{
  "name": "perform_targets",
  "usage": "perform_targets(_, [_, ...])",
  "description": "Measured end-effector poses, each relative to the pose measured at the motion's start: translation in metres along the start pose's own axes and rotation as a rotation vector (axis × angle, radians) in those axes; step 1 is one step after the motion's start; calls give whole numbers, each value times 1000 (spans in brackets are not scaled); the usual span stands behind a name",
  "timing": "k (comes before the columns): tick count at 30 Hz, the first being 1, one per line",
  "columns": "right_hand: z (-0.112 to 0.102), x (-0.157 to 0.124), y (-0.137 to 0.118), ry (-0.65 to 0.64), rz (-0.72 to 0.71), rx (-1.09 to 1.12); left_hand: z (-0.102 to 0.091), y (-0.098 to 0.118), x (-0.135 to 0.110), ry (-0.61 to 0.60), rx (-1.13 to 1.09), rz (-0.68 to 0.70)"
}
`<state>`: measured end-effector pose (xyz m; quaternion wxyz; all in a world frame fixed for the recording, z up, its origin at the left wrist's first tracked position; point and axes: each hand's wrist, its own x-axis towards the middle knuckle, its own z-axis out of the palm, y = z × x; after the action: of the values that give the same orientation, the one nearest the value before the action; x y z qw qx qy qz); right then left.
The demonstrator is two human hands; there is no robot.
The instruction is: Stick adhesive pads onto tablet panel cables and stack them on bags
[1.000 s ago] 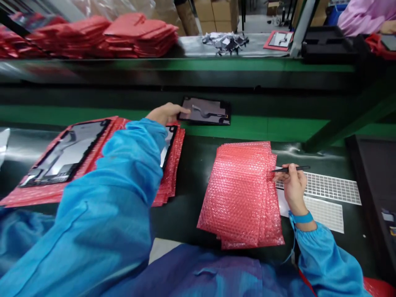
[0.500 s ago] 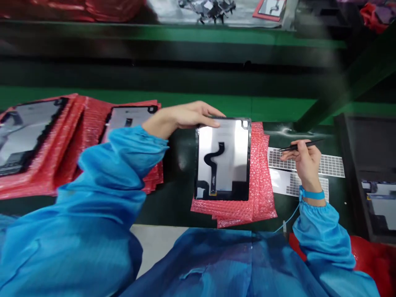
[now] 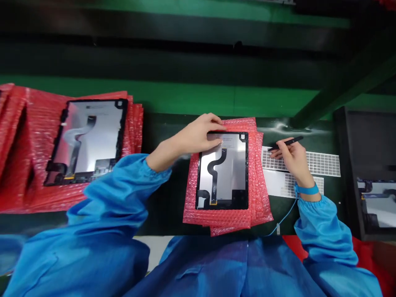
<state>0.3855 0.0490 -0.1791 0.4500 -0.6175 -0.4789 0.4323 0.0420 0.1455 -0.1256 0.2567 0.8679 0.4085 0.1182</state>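
Display panel point(image 3: 222, 171): flat, back up, on pink bubble-wrap stack point(image 3: 256, 206), table point(image 3: 167, 198) centre.
Left hand point(image 3: 198, 136): grips panel's top edge, thumb on face.
Right hand point(image 3: 292, 159): pinches tweezers point(image 3: 286, 142) over label sheet point(image 3: 321, 163).
Handling: hold by frame, keep off flex cable point(image 3: 213, 165).

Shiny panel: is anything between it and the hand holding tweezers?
Nothing visible: only flat bubble wrap lies between the right hand with tweezers and the panel; the left hand rests on its top edge.

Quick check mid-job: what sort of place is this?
Likely an electronics assembly line: a display panel lies on stacked red bubble-wrap sheets, a label sheet beside it, a green conveyor belt behind.
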Motion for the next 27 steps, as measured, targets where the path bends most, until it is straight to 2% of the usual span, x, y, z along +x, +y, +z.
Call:
perform_targets(2, [0, -1, 0, -2, 0, -16, 12, 21, -12, 106, 90, 49])
perform_targets(4, [0, -2, 0, -5, -1, -32, 29, 49, -24, 131, 138, 147])
perform_targets(8, [0, -3, -2, 0, -7, -76, 64, 106, -37, -32, 269, 381])
perform_targets(11, [0, -4, -6, -3, -6, -113, 83, 130, -35, -118, 408, 368])
perform_targets(15, [-1, -5, -10, 2, 24, -104, 92, 138, -30, -181, 466, 301])
perform_targets(27, [3, -3, -17, 17, 62, -88, 90, 144, -27, -201, 460, 285])
